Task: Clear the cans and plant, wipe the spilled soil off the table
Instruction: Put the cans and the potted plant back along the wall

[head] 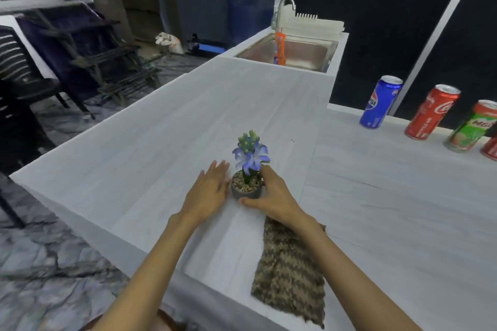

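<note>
A small grey pot [246,192] with pebbles and a blue-flowered plant [251,152] stands upright on the white table [161,129]. My right hand [271,193] grips the pot's right side, thumb at the front and fingers behind. My left hand [208,188] lies flat with straight fingers against the pot's left side. A blue Pepsi can [380,102], a red Coca-Cola can [430,113], a green Milo can [470,126] and part of another red can [490,148] stand along the table's far right edge. No spilled soil shows clearly.
A brown knitted cloth [291,274] lies on the table under my right forearm. At the far end sits a steel sink [293,52] with a tap, an orange bottle [279,48] and a white dish rack [314,25]. Dark chairs and a rack stand left of the table.
</note>
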{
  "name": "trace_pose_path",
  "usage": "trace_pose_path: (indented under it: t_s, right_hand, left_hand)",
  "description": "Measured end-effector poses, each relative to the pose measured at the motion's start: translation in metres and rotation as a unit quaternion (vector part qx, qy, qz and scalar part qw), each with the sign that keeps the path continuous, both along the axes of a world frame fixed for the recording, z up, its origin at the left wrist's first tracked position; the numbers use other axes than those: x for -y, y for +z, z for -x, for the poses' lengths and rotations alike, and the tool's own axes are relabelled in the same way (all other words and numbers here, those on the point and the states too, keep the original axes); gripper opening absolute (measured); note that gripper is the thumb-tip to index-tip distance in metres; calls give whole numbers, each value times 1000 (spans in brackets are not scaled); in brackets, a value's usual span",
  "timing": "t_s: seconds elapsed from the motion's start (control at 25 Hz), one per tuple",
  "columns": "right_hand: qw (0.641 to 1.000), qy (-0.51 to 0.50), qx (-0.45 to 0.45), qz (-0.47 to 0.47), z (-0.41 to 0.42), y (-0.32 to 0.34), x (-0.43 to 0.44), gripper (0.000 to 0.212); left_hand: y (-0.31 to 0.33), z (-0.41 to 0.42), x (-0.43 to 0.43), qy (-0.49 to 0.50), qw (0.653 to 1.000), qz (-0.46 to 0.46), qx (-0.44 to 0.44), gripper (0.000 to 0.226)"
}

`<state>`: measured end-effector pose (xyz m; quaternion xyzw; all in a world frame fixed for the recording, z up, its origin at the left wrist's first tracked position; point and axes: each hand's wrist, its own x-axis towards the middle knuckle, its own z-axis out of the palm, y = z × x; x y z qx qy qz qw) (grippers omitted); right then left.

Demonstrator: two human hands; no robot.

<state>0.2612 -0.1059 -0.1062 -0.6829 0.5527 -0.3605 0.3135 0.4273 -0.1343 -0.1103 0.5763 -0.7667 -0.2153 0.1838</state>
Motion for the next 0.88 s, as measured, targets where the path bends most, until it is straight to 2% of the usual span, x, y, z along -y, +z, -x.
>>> trace_pose_path:
  t_s: [0.08,0.16,0.48,0.76,0.88]
  right_hand:
    - [999,-40,6,10,10,-1,7,59]
    - [996,-89,14,8,29,-2,20,61]
    - [965,-261,27,18,147,5,100,52]
    - [950,-311,13,20,220,5,188,58]
    - [943,-331,16,24,237,-1,212,62]
  left_hand:
    - [-18,9,4,-50,996,1,73,54]
    - [-27,25,13,-76,991,17,111,55]
    - [-11,149,94,-155,982,46,101,55]
    - [-15,224,176,-144,982,56,107,54]
    - [-27,235,193,-144,979,50,134,55]
